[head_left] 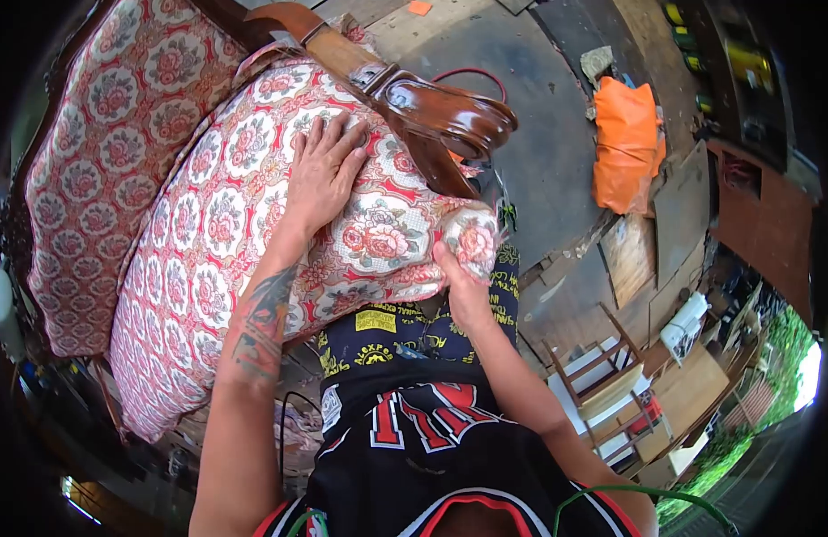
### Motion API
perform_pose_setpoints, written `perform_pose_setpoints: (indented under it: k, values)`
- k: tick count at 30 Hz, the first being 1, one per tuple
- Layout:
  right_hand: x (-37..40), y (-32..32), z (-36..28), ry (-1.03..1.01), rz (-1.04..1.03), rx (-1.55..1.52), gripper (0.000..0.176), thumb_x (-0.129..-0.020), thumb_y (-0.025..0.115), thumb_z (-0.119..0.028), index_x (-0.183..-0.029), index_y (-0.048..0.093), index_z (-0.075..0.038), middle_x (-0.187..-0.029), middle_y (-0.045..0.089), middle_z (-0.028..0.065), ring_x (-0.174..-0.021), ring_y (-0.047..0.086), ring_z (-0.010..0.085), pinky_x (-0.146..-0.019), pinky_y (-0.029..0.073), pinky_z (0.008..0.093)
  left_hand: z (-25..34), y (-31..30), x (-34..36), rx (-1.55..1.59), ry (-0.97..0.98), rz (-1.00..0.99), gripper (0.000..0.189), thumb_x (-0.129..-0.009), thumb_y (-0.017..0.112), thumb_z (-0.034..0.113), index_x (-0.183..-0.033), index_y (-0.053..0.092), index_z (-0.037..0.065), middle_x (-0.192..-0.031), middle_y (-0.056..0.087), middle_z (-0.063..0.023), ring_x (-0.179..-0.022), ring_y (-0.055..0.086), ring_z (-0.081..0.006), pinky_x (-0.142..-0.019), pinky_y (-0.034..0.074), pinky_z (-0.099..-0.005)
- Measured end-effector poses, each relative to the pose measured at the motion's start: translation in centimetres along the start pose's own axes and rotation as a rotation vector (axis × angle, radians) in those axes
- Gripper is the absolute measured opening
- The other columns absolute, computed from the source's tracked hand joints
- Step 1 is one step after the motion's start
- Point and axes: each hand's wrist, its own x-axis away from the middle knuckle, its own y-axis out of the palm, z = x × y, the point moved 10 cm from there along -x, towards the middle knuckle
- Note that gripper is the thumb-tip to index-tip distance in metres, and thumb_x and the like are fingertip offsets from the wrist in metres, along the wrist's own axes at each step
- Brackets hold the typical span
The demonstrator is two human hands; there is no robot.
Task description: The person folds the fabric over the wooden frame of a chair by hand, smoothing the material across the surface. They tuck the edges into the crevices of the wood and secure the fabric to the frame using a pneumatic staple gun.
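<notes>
A floral upholstered seat (226, 215) with red and cream rose patterns fills the left and middle of the head view. My left hand (329, 170) lies flat on its top, fingers spread, near the carved wooden armrest (432, 107). At the seat's front corner, my right hand (463, 291) is closed on the loose edge of the floral fabric (472, 237), thumb on top. The fingers beneath are hidden. Behind the seat rises a backrest (101, 170) in matching fabric with a dark wooden frame.
An orange bag or wrapped bundle (624, 143) lies on the floor boards at the right. Wooden furniture pieces (611, 385) stand at the lower right, with a brown cabinet (763, 224) above them. A red cord (477, 72) curves behind the armrest.
</notes>
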Motion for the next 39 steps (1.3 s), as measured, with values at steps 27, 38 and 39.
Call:
perform_pose_setpoints:
  k: [27,38,39]
  values:
    - [-3.9,1.1,-12.8,-0.424,-0.024,0.98,0.02,-0.095,0.079,-0.01,-0.109,0.072,0.004,-0.109,0.075,0.0135,-0.093,0.068,0.0212,-0.084,0.054,0.0362,7.1,0.1,1.3,-0.142,-0.065,0.008,0.062,-0.105,0.053,0.06,-0.152,0.063,0.021,-0.166,0.048,-0.0089,-0.162,0.025,-0.0415,-0.132,0.01,-0.0618]
    - [0.8,12.3,-7.7,-0.982,-0.282,1.366,0.066,-0.106,0.063,-0.027,-0.15,0.044,0.018,-0.155,0.047,0.0339,-0.141,0.05,0.0477,-0.12,0.042,0.0536,7.1,0.9,1.7,-0.207,0.009,0.097,0.053,-0.103,0.057,0.045,-0.152,0.058,0.023,-0.162,0.05,-0.0079,-0.159,0.03,-0.0446,-0.126,0.012,-0.0735]
    - [0.6,12.0,-7.2,-0.952,-0.257,1.373,0.067,-0.108,0.06,-0.031,-0.15,0.044,0.019,-0.156,0.046,0.0357,-0.143,0.049,0.0489,-0.121,0.042,0.0534,7.0,1.0,1.8,-0.201,0.009,0.094,0.053,-0.103,0.057,0.045,-0.152,0.058,0.023,-0.162,0.05,-0.0079,-0.159,0.03,-0.0446,-0.126,0.012,-0.0735]
